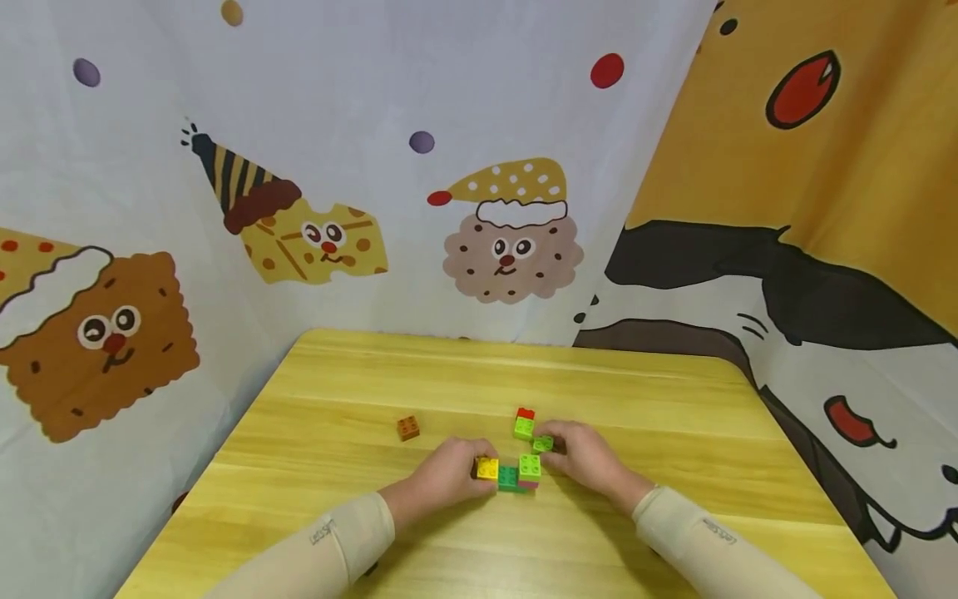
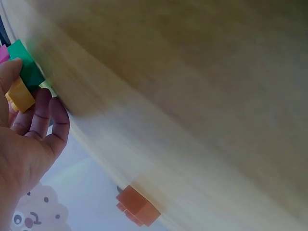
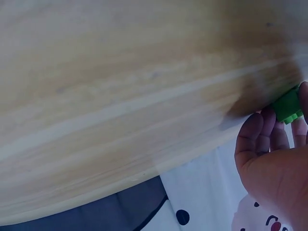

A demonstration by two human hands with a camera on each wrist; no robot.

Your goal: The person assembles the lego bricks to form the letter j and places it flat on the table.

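Observation:
In the head view my left hand (image 1: 451, 472) grips the yellow toy building brick (image 1: 487, 468) at the left end of a small joined build. A dark green brick (image 1: 508, 477) forms its middle, and a lime brick (image 1: 530, 466) sits above a pink brick (image 1: 530, 485) at the right end. Thumb and fingers hold the yellow brick (image 2: 21, 96) in the left wrist view, beside the green brick (image 2: 25, 65). My right hand (image 1: 590, 457) pinches a separate lime green brick (image 1: 542, 444) just behind the build's right end; that brick (image 3: 288, 106) is partly hidden by fingers in the right wrist view.
A red brick (image 1: 526, 413) and a lime brick (image 1: 524, 428) stand together beyond the right hand's brick. Farther left lies an orange-brown brick (image 1: 407, 428). The wooden table (image 1: 337, 374) meets printed cloth (image 1: 404, 308) at its back and sides.

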